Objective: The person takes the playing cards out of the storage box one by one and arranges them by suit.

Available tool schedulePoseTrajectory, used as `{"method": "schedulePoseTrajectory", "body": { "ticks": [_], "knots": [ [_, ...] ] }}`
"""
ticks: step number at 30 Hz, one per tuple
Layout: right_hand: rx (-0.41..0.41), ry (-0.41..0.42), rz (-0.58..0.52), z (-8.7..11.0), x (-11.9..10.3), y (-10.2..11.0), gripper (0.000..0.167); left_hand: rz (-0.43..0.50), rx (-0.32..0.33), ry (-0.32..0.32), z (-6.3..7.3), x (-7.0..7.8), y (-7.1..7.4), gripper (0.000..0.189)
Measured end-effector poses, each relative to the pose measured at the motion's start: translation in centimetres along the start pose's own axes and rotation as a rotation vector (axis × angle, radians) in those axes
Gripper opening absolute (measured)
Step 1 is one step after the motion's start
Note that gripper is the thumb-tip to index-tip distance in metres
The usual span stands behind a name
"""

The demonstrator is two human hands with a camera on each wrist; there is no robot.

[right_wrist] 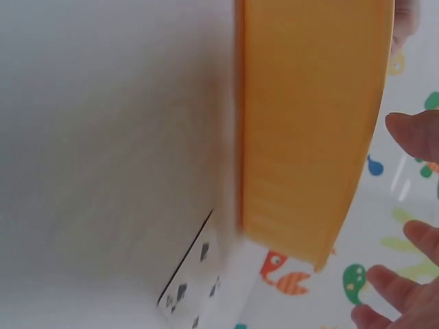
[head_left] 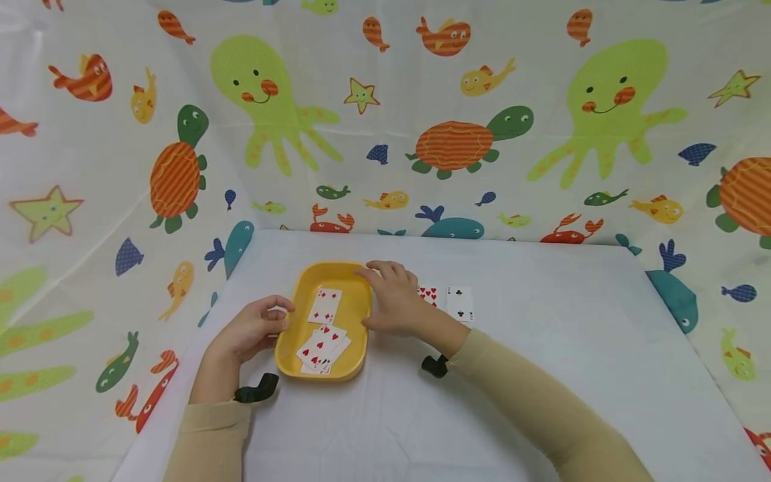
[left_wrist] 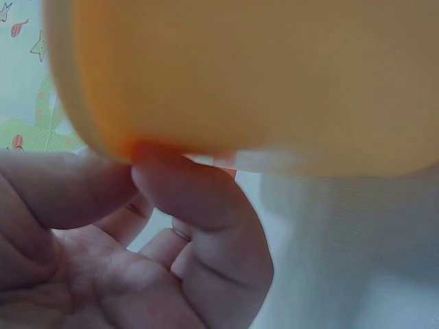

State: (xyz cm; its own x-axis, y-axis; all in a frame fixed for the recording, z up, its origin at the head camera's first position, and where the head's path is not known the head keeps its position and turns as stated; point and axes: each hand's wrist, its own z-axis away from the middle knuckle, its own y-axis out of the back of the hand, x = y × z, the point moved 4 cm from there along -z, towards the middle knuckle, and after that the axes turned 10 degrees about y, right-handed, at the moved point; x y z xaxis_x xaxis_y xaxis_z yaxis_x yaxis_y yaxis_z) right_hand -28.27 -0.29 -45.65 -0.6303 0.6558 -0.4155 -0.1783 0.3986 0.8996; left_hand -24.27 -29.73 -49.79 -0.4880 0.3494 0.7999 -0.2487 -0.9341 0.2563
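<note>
Hands (head_left: 253,329) (head_left: 394,301) flank the yellow tray (head_left: 322,377) at its edges, table (head_left: 566,314) stretching rightward.

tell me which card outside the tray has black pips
The rightmost card in the head view; its neighbour, partly hidden by the right hand, shows red hearts.

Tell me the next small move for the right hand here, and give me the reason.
The right hand should probably close on the right side of the yellow tray: the left hand pinches the left edge, while the right hand is spread beside the opposite edge without gripping it. A hold on both sides would likely keep the cards inside steady.
</note>
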Motion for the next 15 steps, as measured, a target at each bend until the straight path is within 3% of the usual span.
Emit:
{"method": "schedulePoseTrajectory", "body": {
  "ticks": [15],
  "knots": [
    [-0.020,0.058,0.008,-2.8,-3.6,-2.7,0.093,0.009,-0.002,-0.015,-0.1,-0.2,0.0,0.039]
  ]
}}
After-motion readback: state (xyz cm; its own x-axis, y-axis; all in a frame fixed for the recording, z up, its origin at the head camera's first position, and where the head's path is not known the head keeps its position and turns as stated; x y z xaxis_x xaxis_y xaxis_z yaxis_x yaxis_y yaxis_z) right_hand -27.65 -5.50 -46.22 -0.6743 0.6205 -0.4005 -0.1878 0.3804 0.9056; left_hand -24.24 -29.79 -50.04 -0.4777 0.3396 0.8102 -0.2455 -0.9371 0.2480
